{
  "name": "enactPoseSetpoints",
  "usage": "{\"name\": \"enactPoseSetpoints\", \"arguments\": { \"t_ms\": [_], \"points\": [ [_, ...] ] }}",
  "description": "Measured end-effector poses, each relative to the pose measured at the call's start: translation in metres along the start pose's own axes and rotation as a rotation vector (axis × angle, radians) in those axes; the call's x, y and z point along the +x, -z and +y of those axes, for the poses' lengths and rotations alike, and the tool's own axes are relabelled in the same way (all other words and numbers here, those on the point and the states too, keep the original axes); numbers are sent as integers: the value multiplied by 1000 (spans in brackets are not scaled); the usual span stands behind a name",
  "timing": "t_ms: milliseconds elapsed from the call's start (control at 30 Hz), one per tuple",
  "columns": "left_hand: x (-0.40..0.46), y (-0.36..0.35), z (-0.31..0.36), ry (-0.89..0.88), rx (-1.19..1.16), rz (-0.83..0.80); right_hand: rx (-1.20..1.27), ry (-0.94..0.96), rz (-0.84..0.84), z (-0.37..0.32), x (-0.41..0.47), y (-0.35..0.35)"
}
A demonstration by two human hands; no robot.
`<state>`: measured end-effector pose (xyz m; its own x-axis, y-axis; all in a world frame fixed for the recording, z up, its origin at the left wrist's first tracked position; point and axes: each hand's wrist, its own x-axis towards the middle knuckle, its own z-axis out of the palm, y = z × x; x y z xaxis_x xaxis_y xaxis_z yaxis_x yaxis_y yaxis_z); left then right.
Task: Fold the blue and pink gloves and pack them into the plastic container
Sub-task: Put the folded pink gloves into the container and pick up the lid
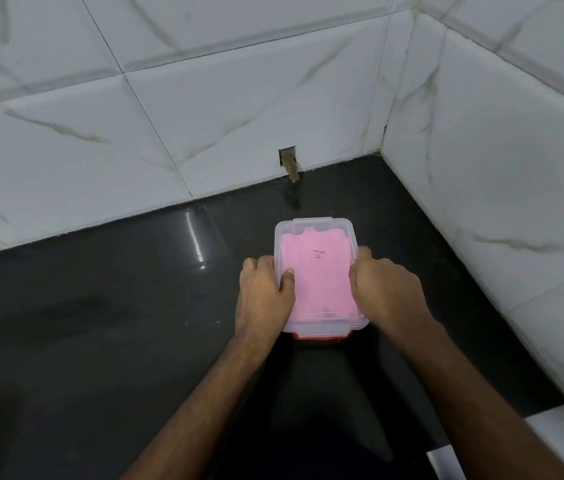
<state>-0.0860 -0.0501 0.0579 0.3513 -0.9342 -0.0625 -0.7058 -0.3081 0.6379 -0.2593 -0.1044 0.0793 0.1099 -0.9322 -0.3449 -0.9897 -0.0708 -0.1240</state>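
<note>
left hand [265, 292] and right hand [386, 289] curl their fingers round the 2 long sides of the lidded plastic container [317, 230], mid-frame on the black counter [100, 323]; pink glove [322, 282] fills it, red latch [320, 337] at its near end.

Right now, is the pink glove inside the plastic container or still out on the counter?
Inside. The pink glove lies flat within the clear plastic container, which the left hand and right hand grip at its sides.
</note>
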Motion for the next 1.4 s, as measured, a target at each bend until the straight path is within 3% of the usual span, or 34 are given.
{"name": "enactPoseSetpoints", "arguments": {
  "t_ms": [467,633,800,933,1067,1233,1400],
  "points": [
    [14,0,-3,155,145,-267,135,-34,67,1,5,-34],
    [31,6,-3,413,-415,-452,188,-36,97,16,10,-30],
    [14,-18,7,171,-375,-297,136,-78,268,27,0,-26],
    [2,-44,17,119,-544,-344,51,9,434,46,-23,-31],
    [-4,-66,36,157,-700,-390,204,90,297,65,-48,-44],
    [-7,-85,64,199,-847,-454,83,143,230,94,-54,-56],
    [-5,-102,88,177,-824,-465,7,156,235,122,-45,-53]
  ]
}}
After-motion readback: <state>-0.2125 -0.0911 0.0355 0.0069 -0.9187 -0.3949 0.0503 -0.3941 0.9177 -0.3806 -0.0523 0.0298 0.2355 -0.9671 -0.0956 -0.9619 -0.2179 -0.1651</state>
